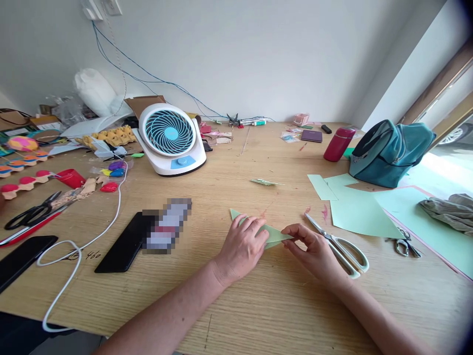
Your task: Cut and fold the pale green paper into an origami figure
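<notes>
A small piece of light green paper (274, 234), folded into a pointed, triangle-like shape, lies on the table between my hands. My left hand (242, 246) rests over its middle, with bent fingers pressing it against the tabletop. One paper tip sticks out beyond those fingers on the left. At the opposite end, my right hand (308, 249) pinches the right-hand corner between thumb and fingers. Scissors (340, 244) with pale handles lie just behind and beside my right hand, blades pointing away from me.
Green paper sheets (360, 214) and a teal bag (391, 153) occupy the right side, near a red bottle (338, 144). A small folded green paper piece (264, 182) lies ahead. Leftward are a fan (172, 138), phones (125, 241), a white cable (77, 256) and black scissors (31, 212).
</notes>
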{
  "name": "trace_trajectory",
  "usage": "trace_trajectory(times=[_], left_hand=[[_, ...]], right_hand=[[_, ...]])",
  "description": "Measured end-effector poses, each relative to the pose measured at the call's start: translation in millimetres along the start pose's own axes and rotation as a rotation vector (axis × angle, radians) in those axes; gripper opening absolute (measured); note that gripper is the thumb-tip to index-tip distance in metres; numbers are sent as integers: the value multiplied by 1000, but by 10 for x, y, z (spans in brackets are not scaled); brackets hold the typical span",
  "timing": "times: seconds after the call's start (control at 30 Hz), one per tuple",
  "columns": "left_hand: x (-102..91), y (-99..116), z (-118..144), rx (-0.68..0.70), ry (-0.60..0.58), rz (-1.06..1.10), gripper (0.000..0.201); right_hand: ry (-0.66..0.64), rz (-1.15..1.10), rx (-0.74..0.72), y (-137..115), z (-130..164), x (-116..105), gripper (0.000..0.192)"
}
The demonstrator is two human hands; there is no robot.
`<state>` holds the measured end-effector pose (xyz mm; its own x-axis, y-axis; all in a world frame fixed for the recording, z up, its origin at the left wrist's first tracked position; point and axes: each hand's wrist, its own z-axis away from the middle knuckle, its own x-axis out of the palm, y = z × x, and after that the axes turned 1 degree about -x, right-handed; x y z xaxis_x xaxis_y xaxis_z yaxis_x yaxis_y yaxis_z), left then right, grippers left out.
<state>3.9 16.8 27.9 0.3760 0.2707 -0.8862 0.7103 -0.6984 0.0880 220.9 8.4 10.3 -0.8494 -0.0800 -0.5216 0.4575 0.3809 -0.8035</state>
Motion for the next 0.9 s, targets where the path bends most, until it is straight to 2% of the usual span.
trace_trajectory(times=[0.23,0.3,0.4,0.5,0.63,0.9], left_hand=[[70,34,34,89,-44,122,21],[80,58,39,88,-41,156,24],[81,84,37,67,-11,211,23],[69,94,30,51,38,224,20],[47,103,30,33,89,205,16],[38,153,45,52,163,207,13]], right_hand=[[-115,60,-164,-110,33,31,15],[-101,36,-130,-95,37,41,17],[-49,-66,21,-51,32,53,21],[-65,-195,131,-34,22,66,16],[-106,-212,138,-92,22,99,22],[-77,-95,54,-195,66,150,19]])
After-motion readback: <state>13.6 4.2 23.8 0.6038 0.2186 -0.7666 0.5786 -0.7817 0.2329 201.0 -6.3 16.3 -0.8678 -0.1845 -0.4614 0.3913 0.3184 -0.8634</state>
